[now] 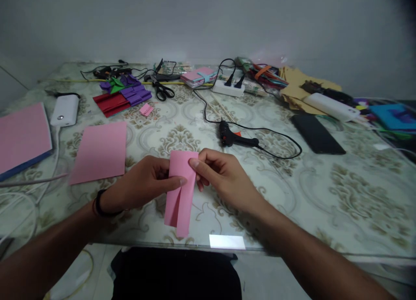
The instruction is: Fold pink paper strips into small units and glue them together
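Note:
Both hands hold one pink sheet of paper (185,204) upright above the near edge of the table. It is partly folded lengthwise, with a flap standing out along its lower part. My left hand (146,179) pinches it from the left, thumb lying across the front and fingers behind. At the upper right edge my right hand (217,172) grips it between thumb and fingers. A flat pink sheet (100,150) lies on the table left of my left hand. Beyond my right hand rests a black glue gun (237,137) with its cord.
Further left are a white power bank (66,109) and a pink paper stack (24,137). Folded red paper (111,102), purple paper (136,94), scissors (160,88) and a power strip (228,88) line the back. A black phone (317,133) lies right.

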Demonstrator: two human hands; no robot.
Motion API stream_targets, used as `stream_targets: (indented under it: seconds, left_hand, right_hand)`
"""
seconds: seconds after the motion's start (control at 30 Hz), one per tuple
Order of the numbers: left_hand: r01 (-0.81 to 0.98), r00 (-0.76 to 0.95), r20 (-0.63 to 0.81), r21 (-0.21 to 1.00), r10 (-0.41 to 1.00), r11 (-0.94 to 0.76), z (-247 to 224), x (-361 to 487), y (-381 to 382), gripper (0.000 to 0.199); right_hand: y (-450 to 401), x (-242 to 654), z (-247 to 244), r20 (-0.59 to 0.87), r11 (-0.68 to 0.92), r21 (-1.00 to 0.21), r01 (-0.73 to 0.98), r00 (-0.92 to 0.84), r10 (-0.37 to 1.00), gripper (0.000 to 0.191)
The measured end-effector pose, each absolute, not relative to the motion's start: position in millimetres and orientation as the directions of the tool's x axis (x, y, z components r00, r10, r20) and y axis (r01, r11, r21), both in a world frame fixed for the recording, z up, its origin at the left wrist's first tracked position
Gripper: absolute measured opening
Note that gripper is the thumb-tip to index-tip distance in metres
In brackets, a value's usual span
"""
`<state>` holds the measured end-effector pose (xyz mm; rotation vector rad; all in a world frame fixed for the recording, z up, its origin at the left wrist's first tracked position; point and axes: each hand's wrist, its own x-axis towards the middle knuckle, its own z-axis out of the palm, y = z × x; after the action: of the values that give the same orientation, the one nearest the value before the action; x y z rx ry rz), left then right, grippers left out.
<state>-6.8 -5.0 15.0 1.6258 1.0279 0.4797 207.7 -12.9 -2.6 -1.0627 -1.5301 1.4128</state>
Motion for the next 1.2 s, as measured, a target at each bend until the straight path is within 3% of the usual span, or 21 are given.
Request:
stream_targets:
  seconds: [0.13,0.37,0.63,0.93,1.2]
  left_hand:
    - [0.36,0.522,-0.177,0.933,0.834,-0.027,14.8,-8.1,-4.5,0.028]
    - [0.41,0.547,-0.25,0.912,0.799,0.004,15.0,-8.2,-3.8,0.031]
    - [0.365,0.548,-0.205,0.931,0.811,-0.012,15.0,-9.7,-2.4,0.031]
    - [0.409,0.558,-0.269,0.912,0.785,0.022,13.7,-10.2,-0.4,0.04]
    - [0.401,0.55,-0.249,0.916,0.797,0.01,14.2,-11.3,0.2,0.037]
  right_hand:
    - [-11.8,207.9,-3.0,-0.03,0.011,-0.995,0.098,-0.409,0.912,0.049]
    - [-13.2,208.7,-5.8,0.008,0.07,-0.984,0.166,-0.351,0.936,0.048]
    - [-12.0,209.8,-2.6,-0.039,0.016,-0.991,0.13,-0.406,0.913,0.046]
    - [-12.1,208.6,-5.7,0.017,0.098,-0.976,0.196,-0.377,0.926,0.04]
    - [-12.4,209.0,-4.0,0.003,0.066,-0.987,0.144,-0.398,0.918,0.04]
